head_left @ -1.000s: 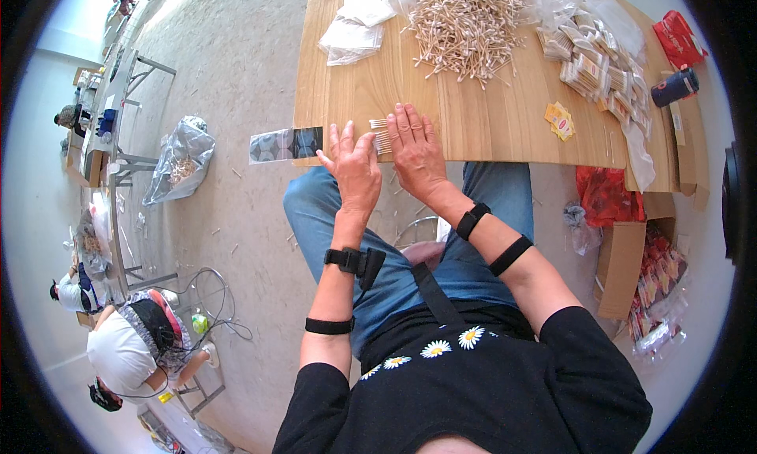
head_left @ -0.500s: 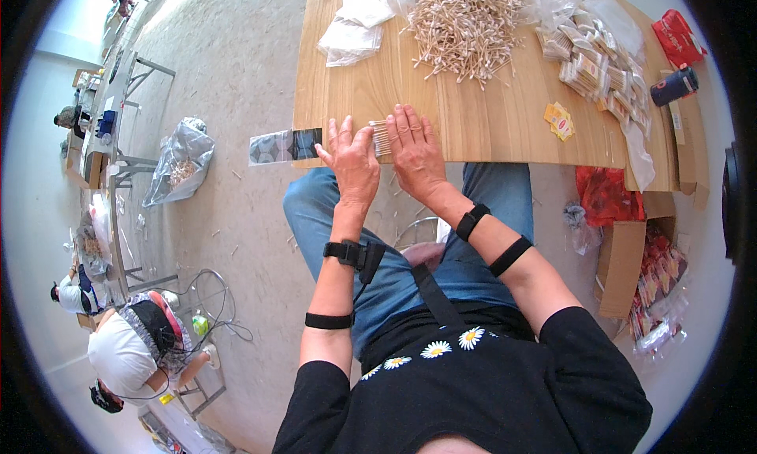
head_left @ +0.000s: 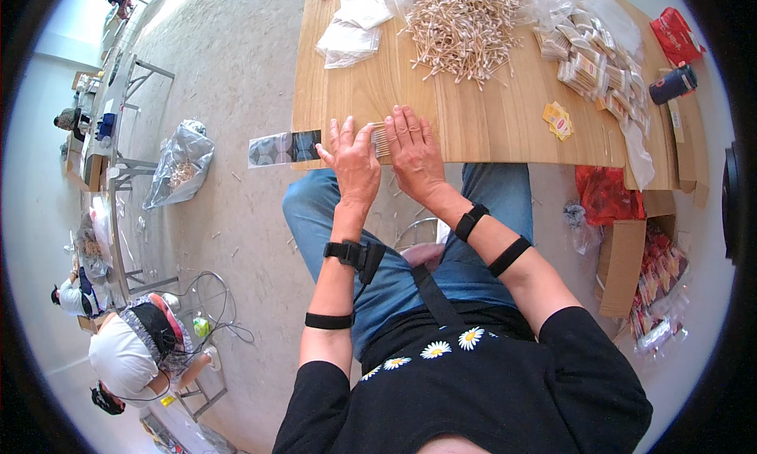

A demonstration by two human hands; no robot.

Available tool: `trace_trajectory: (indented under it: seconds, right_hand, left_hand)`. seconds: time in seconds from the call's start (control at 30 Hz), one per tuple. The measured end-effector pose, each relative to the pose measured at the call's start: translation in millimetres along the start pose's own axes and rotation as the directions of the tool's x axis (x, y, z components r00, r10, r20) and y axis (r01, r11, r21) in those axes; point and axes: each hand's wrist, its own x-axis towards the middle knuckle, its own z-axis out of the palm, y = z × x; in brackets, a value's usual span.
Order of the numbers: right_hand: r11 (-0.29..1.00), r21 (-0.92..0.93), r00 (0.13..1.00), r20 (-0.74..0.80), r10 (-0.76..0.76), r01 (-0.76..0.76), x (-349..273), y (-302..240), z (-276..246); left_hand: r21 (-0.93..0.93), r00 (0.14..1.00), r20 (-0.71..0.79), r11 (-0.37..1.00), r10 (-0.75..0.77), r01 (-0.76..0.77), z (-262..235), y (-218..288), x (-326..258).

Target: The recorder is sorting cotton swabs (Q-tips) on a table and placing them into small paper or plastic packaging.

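A small row of cotton swabs (head_left: 382,141) lies side by side near the table's front edge, between my two hands. My left hand (head_left: 354,167) rests on its left side, fingers stretched and apart, thumb and index beside the swabs. On the other side my right hand (head_left: 415,156) lies flat with extended fingers, its inner edge against the row. Both palms face down, partly hiding the swabs. Left of my left hand, a dark and clear plastic strip (head_left: 306,145) hangs over the table's left edge. A large heap of loose swabs (head_left: 461,32) spreads farther back.
Clear plastic bags (head_left: 349,40) lie at the back left of the wooden table (head_left: 347,91). Packed swab bundles (head_left: 587,71), yellow cards (head_left: 557,121) and a dark cylinder (head_left: 673,85) are to the right. Cardboard boxes (head_left: 621,269) stand below; other people (head_left: 130,351) work at left.
Both hands hold nearly the same place around the swab row. The view has shifted very slightly; nothing else has visibly moved.
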Motion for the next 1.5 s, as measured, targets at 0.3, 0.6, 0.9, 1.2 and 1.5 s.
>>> trace_trajectory:
  seconds: [0.3, 0.6, 0.9, 1.2, 1.5]
  right_hand:
    - [1.0, -0.005, 1.0, 0.01, 0.0, 0.0, 0, 0, 1]
    - [0.999, 0.034, 0.998, -0.057, -0.012, 0.014, 0, 3, 9]
    - [0.991, -0.003, 0.926, 0.357, -0.123, 0.133, 9, 46, -46]
    - [0.986, -0.148, 0.948, 0.294, 0.12, -0.079, 18, 131, -52]
    - [0.996, -0.044, 0.991, -0.113, 0.077, -0.082, 9, 144, -58]
  left_hand:
    - [0.108, 0.982, 0.141, 0.984, 0.129, -0.145, -12, 8, -14]
    - [0.151, 0.968, 0.173, 0.967, 0.18, -0.207, 7, 16, -38]
    - [0.189, 0.97, 0.145, 0.957, 0.195, -0.221, 11, 12, -42]
    - [0.194, 0.962, 0.238, 0.964, 0.134, -0.183, 4, 18, -40]
    - [0.179, 0.962, 0.245, 0.97, 0.117, -0.164, 9, 19, -41]
